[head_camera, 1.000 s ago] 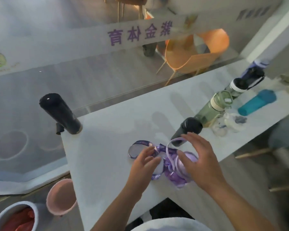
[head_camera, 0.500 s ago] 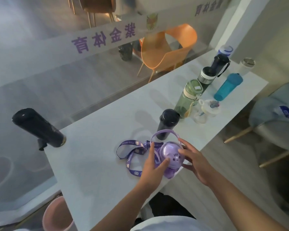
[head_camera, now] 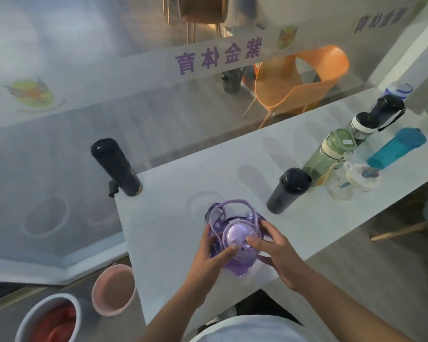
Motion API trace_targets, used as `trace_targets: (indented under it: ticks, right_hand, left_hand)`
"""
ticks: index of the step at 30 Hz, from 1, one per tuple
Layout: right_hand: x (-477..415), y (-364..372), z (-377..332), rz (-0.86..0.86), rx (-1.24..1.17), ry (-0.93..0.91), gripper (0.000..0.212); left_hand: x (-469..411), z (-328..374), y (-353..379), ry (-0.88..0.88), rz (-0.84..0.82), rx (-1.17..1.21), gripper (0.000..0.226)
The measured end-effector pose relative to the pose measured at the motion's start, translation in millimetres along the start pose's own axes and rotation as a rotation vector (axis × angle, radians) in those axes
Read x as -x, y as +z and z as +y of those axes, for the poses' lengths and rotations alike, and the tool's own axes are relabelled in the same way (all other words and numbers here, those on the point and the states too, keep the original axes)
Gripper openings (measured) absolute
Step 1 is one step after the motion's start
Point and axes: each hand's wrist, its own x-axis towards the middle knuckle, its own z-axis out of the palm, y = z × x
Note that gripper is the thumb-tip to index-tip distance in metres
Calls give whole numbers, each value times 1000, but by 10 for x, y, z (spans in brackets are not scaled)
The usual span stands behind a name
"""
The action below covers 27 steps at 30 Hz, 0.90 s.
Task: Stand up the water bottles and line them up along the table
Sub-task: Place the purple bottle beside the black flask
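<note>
Both hands clasp the purple bottle (head_camera: 237, 245) on the surface (head_camera: 173, 233).
My left hand (head_camera: 211, 251) and right hand (head_camera: 277, 253) hide its sides; I can't make out any contents. Dark bottle (head_camera: 288, 191) stands beyond my right hand.

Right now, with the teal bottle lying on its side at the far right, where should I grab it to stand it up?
Grip the teal bottle around its mid-body, coming from above. It lies flat with its darker cap end pointing away from you, and the barrel's upper side is exposed. Probably tip the cap end upward.
</note>
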Motion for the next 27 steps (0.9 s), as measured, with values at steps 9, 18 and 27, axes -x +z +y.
trace_targets:
  ticks: [9,18,27]
  right_hand:
    - [-599,893,-128,-215,-24,54,80]
    - [-1067,1373,-334,-388,82,95,75]
    - [-1433,1677,-1198,-195,602,-362,85]
  left_hand:
    - [158,100,-870,-8,311,47,97]
    - [125,214,-1116,36,512,132,97]
    - [54,364,-921,109,774,-83,100]
